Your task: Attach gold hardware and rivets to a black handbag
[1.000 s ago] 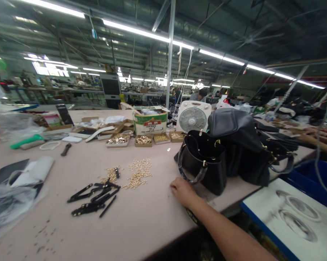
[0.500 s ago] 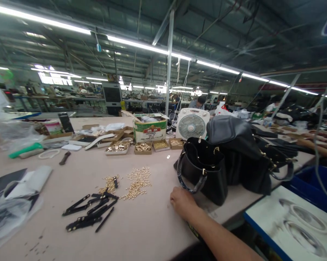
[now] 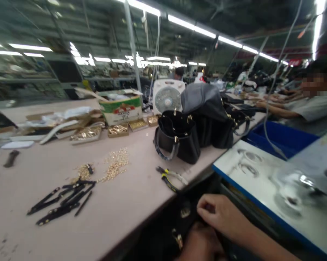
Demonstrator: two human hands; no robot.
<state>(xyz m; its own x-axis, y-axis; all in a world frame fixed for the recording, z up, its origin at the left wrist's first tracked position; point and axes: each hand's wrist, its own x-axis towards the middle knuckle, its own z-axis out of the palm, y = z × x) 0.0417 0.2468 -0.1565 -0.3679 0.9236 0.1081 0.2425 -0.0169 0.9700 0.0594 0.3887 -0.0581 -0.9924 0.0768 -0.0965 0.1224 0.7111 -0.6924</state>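
Head view: down below the edge of the table (image 3: 117,221) sits the black piece (image 3: 191,216), matt and dark, gold fittings (image 3: 184,212) glinting on it. The right hand (image 3: 220,214) curls at its side, fingers looped round a small gap; what they pinch, I cannot tell. The left hand (image 3: 202,243) is a blur just below, cut off by the bottom border, its grip unreadable. The piece's outline melts into shadow. Up top, pliers (image 3: 165,173) lie near the edge, just below a rounded bag (image 3: 187,146). Smooth tabletop stretches left to flat straps (image 3: 56,214) and grainy studs (image 3: 114,170).
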